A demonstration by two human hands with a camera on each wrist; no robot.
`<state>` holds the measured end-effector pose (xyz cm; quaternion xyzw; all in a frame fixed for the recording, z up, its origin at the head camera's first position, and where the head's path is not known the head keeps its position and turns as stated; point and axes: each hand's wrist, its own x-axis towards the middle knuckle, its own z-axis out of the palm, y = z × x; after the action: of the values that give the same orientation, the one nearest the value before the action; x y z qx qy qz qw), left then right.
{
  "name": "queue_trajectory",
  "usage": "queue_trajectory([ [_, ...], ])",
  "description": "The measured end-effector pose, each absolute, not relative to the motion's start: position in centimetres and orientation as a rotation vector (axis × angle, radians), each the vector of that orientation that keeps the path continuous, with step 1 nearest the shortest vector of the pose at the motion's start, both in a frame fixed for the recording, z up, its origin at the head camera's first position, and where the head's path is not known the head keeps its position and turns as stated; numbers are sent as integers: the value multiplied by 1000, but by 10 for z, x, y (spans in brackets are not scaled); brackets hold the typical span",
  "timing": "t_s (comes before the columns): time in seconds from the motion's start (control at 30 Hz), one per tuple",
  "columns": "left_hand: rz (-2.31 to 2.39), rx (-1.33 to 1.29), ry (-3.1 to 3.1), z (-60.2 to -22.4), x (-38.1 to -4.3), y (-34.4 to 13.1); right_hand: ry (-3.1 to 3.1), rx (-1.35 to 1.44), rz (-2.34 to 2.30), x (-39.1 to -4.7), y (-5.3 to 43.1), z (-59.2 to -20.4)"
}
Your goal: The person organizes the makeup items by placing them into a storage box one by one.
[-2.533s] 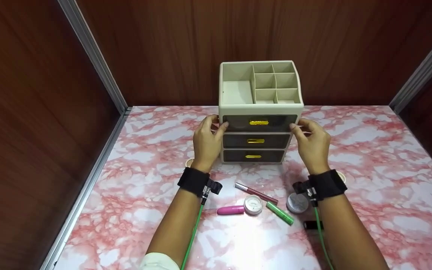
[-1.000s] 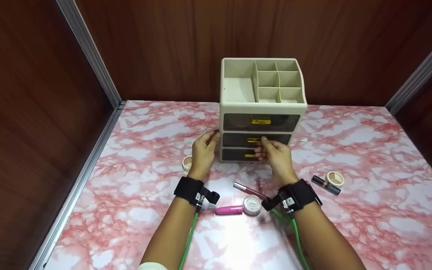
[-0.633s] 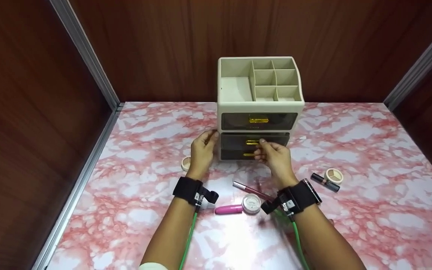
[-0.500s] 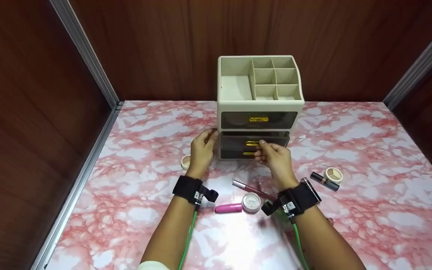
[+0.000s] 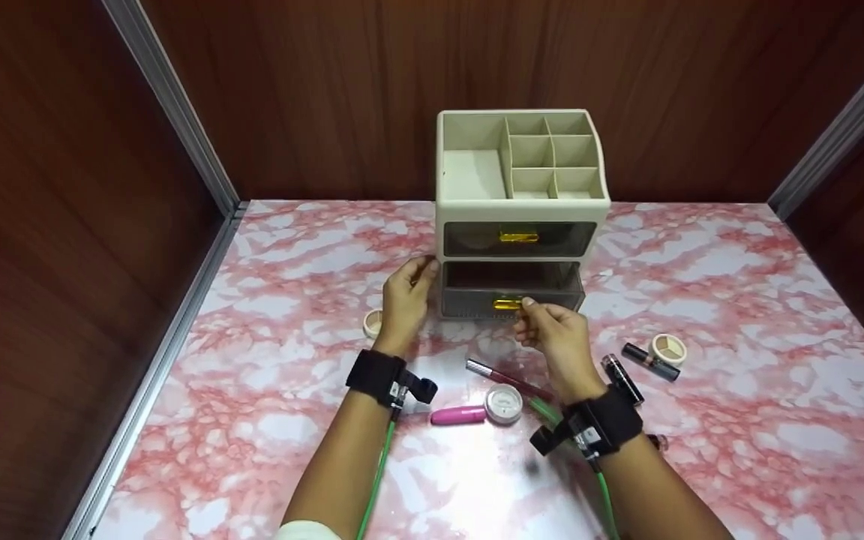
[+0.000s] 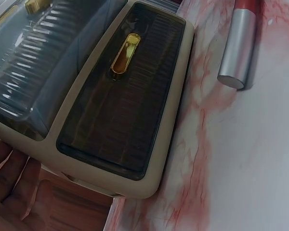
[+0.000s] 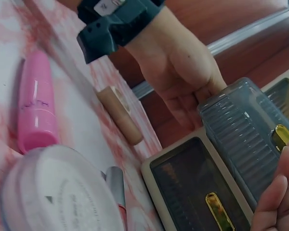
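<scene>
A cream cosmetics organizer (image 5: 522, 211) with smoky drawers and gold handles stands at the back of the marbled table. Its middle drawer (image 5: 469, 306) is pulled partway out, and no contents show in the head view. My right hand (image 5: 558, 334) pinches the right end of that drawer's gold handle (image 5: 505, 304) between thumb and fingers. At the organizer's left side, my left hand (image 5: 407, 301) rests with its thumb by the front edge and loosely extended fingers along the side. The bottom drawer (image 6: 130, 96) is shut in the left wrist view; the pulled-out one covers it from above.
In front lie a pink tube (image 5: 458, 415), a round jar (image 5: 503, 405), a dark red lip gloss tube (image 5: 503, 375) and a green tube (image 5: 544, 409). Black tubes (image 5: 622, 380) and a three-shade compact (image 5: 668, 349) lie rightward; another compact (image 5: 373, 322) sits beside my left hand. Brown panels (image 5: 417, 75) enclose the table.
My right hand left the organizer's right side, took the middle drawer's handle and drew the drawer toward me. My left hand slid lower along the left side.
</scene>
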<state>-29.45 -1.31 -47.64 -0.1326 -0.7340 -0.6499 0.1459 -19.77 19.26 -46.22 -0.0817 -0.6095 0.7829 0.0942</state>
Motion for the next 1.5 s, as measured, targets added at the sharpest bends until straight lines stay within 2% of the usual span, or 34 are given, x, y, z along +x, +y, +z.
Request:
queue_trajectory([
  [1.0,-1811,-380,-2162,-474,-295,-13,-1875,-236,2292,-140,185,-467],
  [1.5,-1798,-367,-2189,-474,-296,-14,-1882,-187,2235,-133,186,-473],
])
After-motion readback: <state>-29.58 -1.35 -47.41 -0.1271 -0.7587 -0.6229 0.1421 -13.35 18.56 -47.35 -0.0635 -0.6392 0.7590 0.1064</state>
